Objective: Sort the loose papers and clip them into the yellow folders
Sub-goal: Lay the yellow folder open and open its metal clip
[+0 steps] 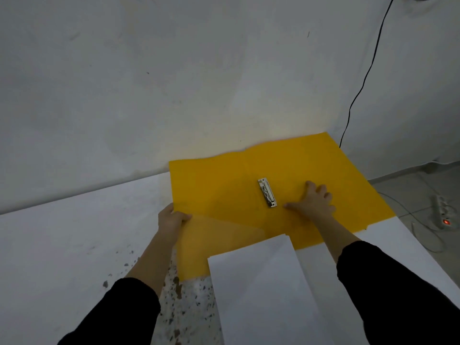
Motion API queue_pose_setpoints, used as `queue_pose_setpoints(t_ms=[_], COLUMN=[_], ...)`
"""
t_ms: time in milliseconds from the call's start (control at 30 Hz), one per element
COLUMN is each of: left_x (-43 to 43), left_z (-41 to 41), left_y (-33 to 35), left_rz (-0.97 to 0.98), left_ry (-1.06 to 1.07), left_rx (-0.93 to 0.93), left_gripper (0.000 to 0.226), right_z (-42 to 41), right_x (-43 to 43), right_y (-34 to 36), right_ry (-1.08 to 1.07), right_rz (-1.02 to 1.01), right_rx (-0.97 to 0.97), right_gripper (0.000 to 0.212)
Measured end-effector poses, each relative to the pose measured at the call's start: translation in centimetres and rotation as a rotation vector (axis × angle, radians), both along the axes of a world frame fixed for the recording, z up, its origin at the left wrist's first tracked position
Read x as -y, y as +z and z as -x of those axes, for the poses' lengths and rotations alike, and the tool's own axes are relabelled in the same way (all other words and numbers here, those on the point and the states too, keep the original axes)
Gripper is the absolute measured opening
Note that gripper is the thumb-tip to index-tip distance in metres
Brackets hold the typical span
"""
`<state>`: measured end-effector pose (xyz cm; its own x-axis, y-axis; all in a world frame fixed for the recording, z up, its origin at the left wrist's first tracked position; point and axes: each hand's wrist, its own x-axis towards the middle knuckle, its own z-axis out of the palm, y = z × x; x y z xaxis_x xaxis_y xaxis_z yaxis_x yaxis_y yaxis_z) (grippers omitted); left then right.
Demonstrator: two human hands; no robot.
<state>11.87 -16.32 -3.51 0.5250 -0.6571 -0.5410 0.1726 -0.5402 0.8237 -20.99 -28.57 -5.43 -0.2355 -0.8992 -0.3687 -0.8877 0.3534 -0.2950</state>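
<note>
A yellow folder (216, 185) lies opened flat on the white table, its far edge against the wall. A metal clip (267, 192) sits on its inner right half. My right hand (311, 202) presses flat on the folder just right of the clip, fingers spread. My left hand (173, 217) pinches the folder's left cover at its near left edge, thumb on top. A stack of white papers (263, 287) lies in front of me, its far corner overlapping the folder's near edge.
The white table (62, 245) has dark speckled stains (179, 295) near my left forearm. A grey wall (174, 70) rises right behind the folder. A black cable (363, 85) hangs down the wall at right. A power strip (443, 212) with a red light lies on the floor.
</note>
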Motion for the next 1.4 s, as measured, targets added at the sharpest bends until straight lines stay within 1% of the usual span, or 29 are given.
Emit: queue_pose_setpoints(t_ms=[133, 267, 467, 567, 633, 700, 733, 767, 833, 867, 900, 933, 1000, 1067, 1100, 1300, 1400], left_x=[0.1, -0.2, -2.0, -3.1, -3.7, -4.4, -4.8, -5.0, -5.5, -5.7, -5.8, -6.1, -6.6, -7.4, -7.9, -12.6, -15.1], left_z=[-0.1, -0.6, -2.9, -3.6, -4.1, -4.8, -5.2, -5.5, -6.0, -6.2, -6.3, -6.4, -6.6, -7.1, -7.4, -9.0, -10.2], left_y=[0.7, 1.5, 1.9, 2.4, 2.8, 3.2, 3.4, 3.6, 4.2, 4.6, 4.9, 5.4, 6.2, 7.2, 7.7, 9.9, 11.3], left_rz=[0.087, 0.112, 0.136, 0.169, 0.181, 0.206, 0.218, 0.225, 0.234, 0.236, 0.240, 0.249, 0.277, 0.293, 0.301, 0.396, 0.387], left_ry=[0.033, 0.051, 0.127, 0.141, 0.156, 0.172, 0.180, 0.190, 0.210, 0.216, 0.219, 0.225, 0.229, 0.247, 0.263, 0.386, 0.411], left_rx=[-0.030, -0.005, -0.007, -0.018, -0.023, -0.015, -0.009, 0.002, 0.040, 0.062, 0.081, 0.094, 0.102, 0.110, 0.113, 0.111, 0.159], left_gripper=[0.048, 0.038, 0.035, 0.036, 0.037, 0.036, 0.036, 0.036, 0.035, 0.038, 0.041, 0.044, 0.045, 0.042, 0.041, 0.039, 0.043], right_z=[1.6, 3.1, 3.6, 2.7, 2.0, 1.5, 1.3, 1.1, 0.6, 0.2, -0.1, -0.3, -0.7, -0.9, -1.1, -4.1, -6.3], right_x=[0.6, 1.4, 2.0, 2.2, 2.4, 2.4, 2.4, 2.2, 2.1, 2.0, 1.9, 1.7, 1.1, 0.2, -0.2, -2.1, -3.1], right_y=[-0.3, -0.1, 0.4, 0.9, 1.2, 1.5, 1.7, 2.0, 2.7, 3.1, 3.4, 3.7, 4.3, 4.9, 5.3, 9.1, 10.9], right_ry=[-0.069, -0.199, -0.323, -0.311, -0.310, -0.336, -0.336, -0.325, -0.322, -0.312, -0.289, -0.270, -0.266, -0.262, -0.251, -0.197, -0.127], right_rz=[-0.019, 0.007, 0.060, 0.072, 0.095, 0.147, 0.186, 0.228, 0.297, 0.318, 0.329, 0.332, 0.312, 0.297, 0.298, 0.290, 0.288], right_rx=[-0.004, 0.020, 0.163, 0.247, 0.292, 0.378, 0.418, 0.460, 0.562, 0.613, 0.658, 0.712, 0.820, 0.918, 0.954, 1.133, 1.128], right_gripper=[0.122, 0.126, 0.113, 0.105, 0.096, 0.081, 0.069, 0.052, 0.011, 0.017, 0.029, 0.036, 0.033, 0.022, 0.019, 0.026, 0.027])
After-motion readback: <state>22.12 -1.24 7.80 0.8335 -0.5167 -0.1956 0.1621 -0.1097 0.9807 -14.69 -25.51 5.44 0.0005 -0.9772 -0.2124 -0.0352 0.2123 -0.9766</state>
